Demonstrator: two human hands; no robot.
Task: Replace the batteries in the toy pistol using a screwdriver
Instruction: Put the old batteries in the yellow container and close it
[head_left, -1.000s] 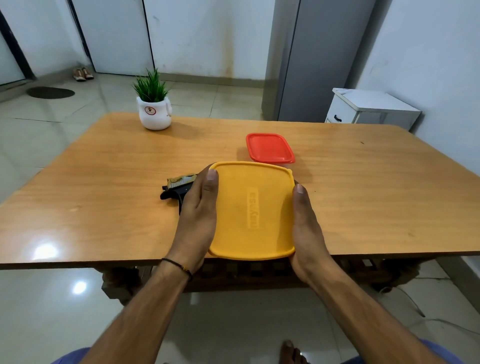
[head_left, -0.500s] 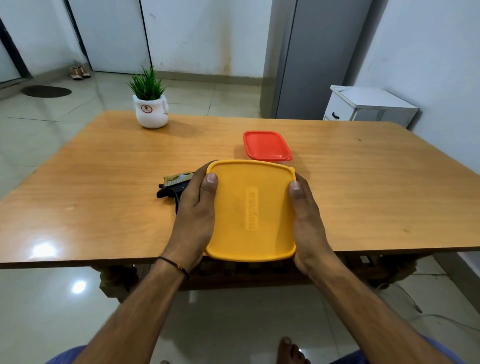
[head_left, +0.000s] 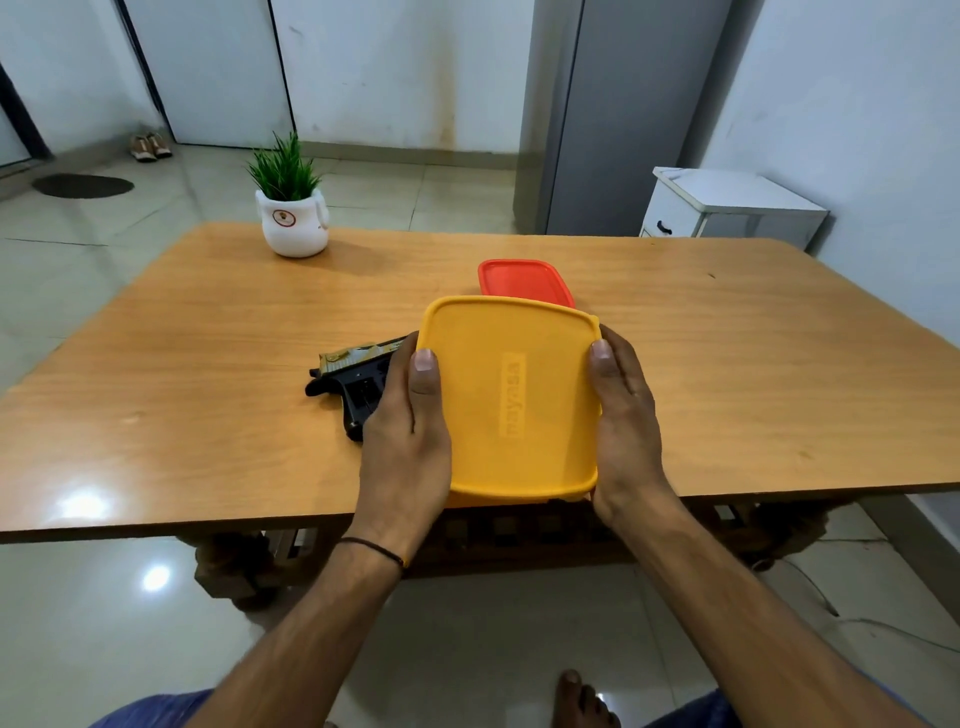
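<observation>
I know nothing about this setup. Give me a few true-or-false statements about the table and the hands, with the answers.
1. The left hand and the right hand hold the yellow box by its sides. True.
2. The toy pistol lies to the right of the yellow box. False: it lies to its left, partly hidden by the left hand.
3. The red box sits farther from the person than the yellow box. True.
4. The potted plant stands on the floor. False: it stands on the table, near its far left corner.
5. A screwdriver lies in plain sight on the table. False: none is visible.
</observation>
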